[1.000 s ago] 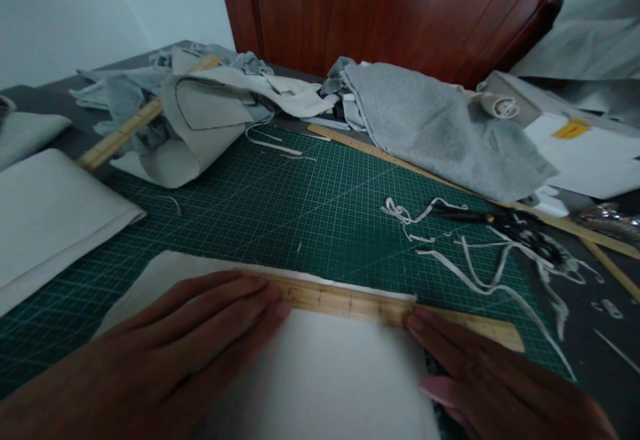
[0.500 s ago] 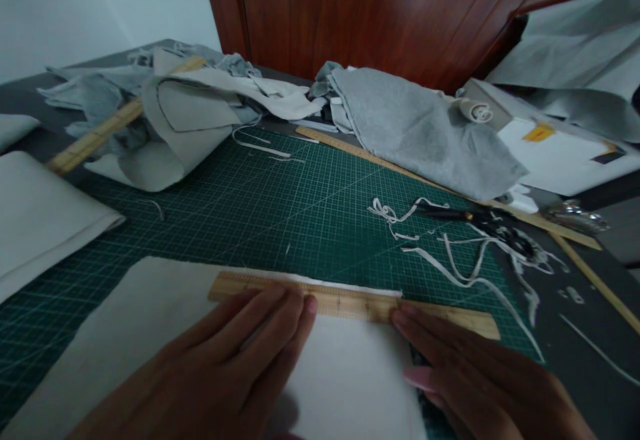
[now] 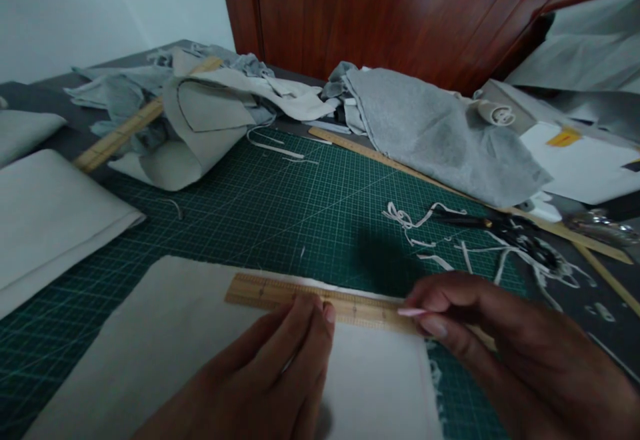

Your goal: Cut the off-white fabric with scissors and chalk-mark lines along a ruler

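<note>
A wooden ruler point(image 3: 360, 309) lies along the upper edge of a piece of white fabric point(image 3: 145, 333). My left hand point(image 3: 270, 367) presses down on the ruler near its middle, fingers stretched out and close together, with nothing gripped in them. Between thumb and fingertips, my right hand point(image 3: 500, 333) pinches a thin pink piece of tailor's chalk point(image 3: 411, 312) over the ruler, near the fabric's right corner. The ruler's right end is mostly covered by this hand. Whether the chalk touches the ruler or fabric, I cannot tell.
Beneath the fabric is a green cutting mat point(image 3: 280, 227). Black scissors point(image 3: 520, 233) lie at the right among white fabric strips point(image 3: 400, 217). Grey cloth point(image 3: 435, 127) and a long wooden ruler point(image 3: 370, 153) lie behind. Folded white fabric point(image 3: 55, 220) is at the left.
My right hand has lifted off the ruler, turned, and brought the pink chalk up over it. My left hand still presses the ruler. The whole view has shifted slightly.
</note>
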Demonstrator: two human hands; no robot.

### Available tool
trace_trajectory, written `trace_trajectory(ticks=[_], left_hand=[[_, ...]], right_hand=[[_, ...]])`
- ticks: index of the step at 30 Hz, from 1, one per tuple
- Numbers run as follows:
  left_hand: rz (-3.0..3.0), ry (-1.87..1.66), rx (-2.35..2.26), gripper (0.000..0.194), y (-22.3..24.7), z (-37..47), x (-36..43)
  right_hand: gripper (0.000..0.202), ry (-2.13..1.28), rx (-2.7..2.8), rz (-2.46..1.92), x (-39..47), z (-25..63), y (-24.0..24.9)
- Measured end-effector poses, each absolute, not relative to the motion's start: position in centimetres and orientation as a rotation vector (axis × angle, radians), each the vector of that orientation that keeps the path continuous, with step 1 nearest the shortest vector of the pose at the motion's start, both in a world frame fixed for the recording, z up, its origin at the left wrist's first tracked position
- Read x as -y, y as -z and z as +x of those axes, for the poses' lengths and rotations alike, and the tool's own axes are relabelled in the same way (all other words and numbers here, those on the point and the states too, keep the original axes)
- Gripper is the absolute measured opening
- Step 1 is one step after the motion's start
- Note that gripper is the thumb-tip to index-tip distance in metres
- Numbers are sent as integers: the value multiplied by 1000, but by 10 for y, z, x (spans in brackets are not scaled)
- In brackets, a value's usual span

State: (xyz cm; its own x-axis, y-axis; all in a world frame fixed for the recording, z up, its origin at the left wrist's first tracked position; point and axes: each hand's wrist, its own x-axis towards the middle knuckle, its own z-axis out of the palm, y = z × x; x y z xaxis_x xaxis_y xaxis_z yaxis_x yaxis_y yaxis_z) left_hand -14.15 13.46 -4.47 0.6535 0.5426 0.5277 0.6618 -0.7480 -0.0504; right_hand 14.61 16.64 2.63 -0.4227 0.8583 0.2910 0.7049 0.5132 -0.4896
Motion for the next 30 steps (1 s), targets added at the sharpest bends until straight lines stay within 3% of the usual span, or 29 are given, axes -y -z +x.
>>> trace_trajectory(ticks=[4,9,30], left_hand=[[-2657,598,1039,40,35,-137,-130],[-2674,572,971,42,37,-140,-132],[-2667,592,960,41,37,-140,-132]], right_hand=[[17,-779,2096,-1201,-202,104,-40],[19,-992,2187,-1107,-232,76,-35],[15,-865,2576,-930,-244,63,-26]])
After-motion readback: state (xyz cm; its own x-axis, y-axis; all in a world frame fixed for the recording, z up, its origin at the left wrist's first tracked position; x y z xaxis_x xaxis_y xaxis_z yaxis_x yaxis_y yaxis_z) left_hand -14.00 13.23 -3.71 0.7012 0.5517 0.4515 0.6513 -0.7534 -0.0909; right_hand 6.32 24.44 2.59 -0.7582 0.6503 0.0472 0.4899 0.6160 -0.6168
